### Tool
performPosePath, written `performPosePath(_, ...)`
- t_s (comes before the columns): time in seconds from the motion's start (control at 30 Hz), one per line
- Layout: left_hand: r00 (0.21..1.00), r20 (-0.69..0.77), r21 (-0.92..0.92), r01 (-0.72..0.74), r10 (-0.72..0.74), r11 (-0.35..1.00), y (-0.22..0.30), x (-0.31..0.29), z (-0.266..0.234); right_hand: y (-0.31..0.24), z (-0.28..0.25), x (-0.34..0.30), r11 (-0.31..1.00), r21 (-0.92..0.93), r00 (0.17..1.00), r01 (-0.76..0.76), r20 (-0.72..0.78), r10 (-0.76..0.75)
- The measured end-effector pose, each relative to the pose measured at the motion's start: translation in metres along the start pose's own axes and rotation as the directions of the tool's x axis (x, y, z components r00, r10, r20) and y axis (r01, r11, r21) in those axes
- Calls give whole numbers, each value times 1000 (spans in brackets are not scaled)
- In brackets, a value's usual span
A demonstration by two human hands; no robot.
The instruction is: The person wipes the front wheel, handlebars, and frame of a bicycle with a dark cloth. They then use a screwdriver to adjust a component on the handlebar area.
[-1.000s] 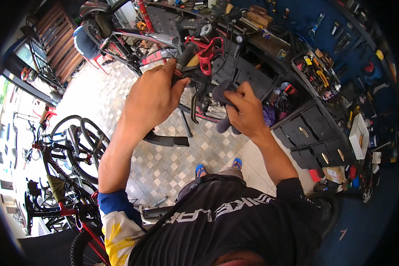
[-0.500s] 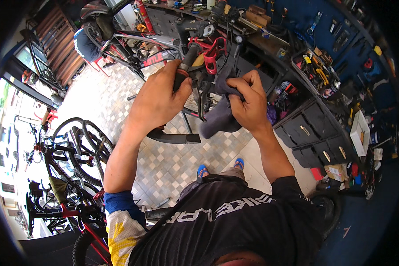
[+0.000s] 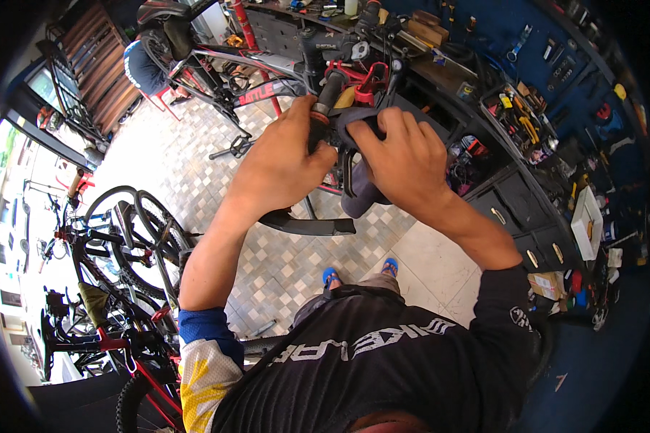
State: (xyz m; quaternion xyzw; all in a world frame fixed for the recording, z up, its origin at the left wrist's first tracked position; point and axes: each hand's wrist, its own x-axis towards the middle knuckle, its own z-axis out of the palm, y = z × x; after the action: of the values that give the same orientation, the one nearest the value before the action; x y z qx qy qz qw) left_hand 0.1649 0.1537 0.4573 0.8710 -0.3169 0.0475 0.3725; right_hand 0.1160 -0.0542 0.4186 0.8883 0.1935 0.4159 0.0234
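Observation:
My left hand [image 3: 285, 162] is closed around the end of a black handlebar grip [image 3: 330, 92], with its thumb pointing toward the brake lever [image 3: 348, 177]. In my right hand [image 3: 406, 160] is a dark grey cloth [image 3: 361, 200], bunched under the fingers beside the grip and the lever, its loose end hanging down. Whether the cloth touches the lever is hard to tell. The bars belong to a dark mountain bike [image 3: 267, 66] raised off the floor. A red bottle cage [image 3: 372, 85] shows past the grip. Below my left hand a curved black piece [image 3: 310, 224] sticks out.
A cluttered workbench [image 3: 448, 76] runs along the far right, with a tool tray [image 3: 516, 115] and black drawers [image 3: 516, 216] nearer me. Several bikes [image 3: 123, 252] stand at left. Behind the raised bike, a person [image 3: 146, 71] sits on a red stool [image 3: 167, 105].
My right hand has turned over, knuckles up, and moved nearer the left with the cloth. My left hand and the bars have shifted slightly right in view.

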Motion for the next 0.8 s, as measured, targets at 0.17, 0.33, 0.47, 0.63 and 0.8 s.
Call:
performPosePath(0.17,966,162,-237,234,-199,943,2,5,-8,-2,5,-5,966,219,990,-141,54,132)
performPosePath(0.33,981,127,-349,181,-145,919,-9,1,6,-14,14,-8,721,572,912,-391,139,385)
performPosePath(0.47,980,125,-299,184,-153,936,-6,-1,-1,-4,21,-21,421,847,930,-325,205,306)
performPosePath(0.63,986,123,-296,145,-113,944,-23,0,-19,17,20,-57,-222,931,693,-289,364,623)
performPosePath(0.8,965,206,-145,194,-162,970,-6,2,-27,20,44,-92,-230,896,621,-381,432,653)
